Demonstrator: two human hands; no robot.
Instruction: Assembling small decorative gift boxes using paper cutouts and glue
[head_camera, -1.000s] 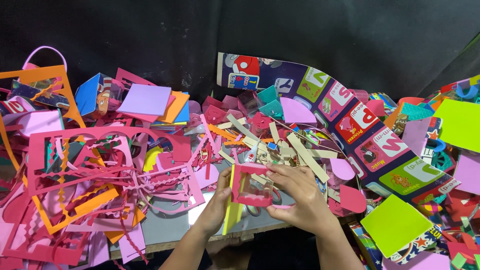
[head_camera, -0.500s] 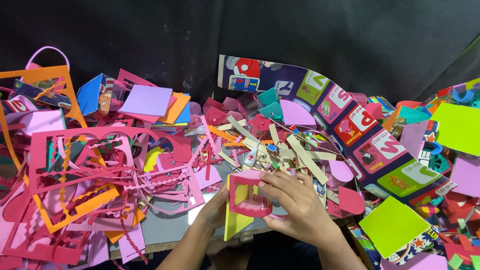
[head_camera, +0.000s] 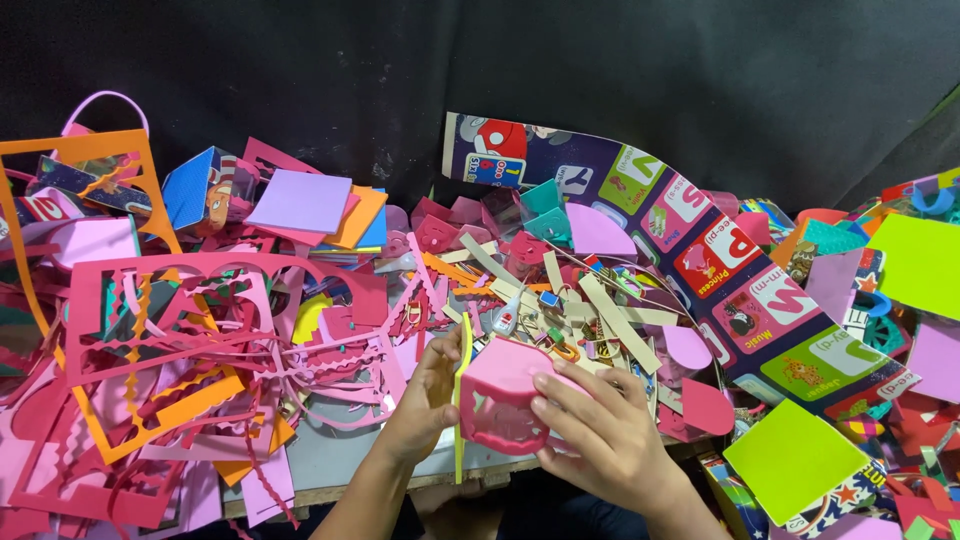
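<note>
Sprawling beyond both hands, pink foam offcuts (head_camera: 190, 340) cover the table. Since a second ago the pink foam frame (head_camera: 505, 400) has tilted from facing upward to edge-on. Right hand (head_camera: 600, 440) closes over its front; left hand (head_camera: 430, 395) pinches its yellow-edged side.

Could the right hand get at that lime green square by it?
Probably yes. The lime square lies on top of the pile, uncovered, just right of the right hand. But that hand, with the left hand, is gripping the pink box.
</note>
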